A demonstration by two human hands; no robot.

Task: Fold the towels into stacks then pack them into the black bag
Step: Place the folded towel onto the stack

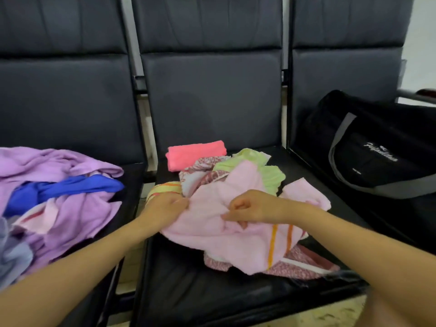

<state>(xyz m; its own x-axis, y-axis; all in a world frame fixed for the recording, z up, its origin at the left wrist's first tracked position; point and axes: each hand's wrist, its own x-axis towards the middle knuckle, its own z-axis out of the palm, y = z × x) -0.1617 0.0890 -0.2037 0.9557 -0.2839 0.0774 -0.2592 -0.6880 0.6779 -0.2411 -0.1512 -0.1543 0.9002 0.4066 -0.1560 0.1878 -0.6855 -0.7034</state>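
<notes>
Left hand (165,206) and right hand (245,208) both pinch the pale pink towel (226,234) atop the loose pile on the middle seat (188,291), and lifting now may drag the patterned towel (304,265) underneath off the front edge.

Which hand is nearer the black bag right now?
Right. The right hand grips the pale pink towel on the bag's side of the pile; the left hand pinches it farther away.
</notes>
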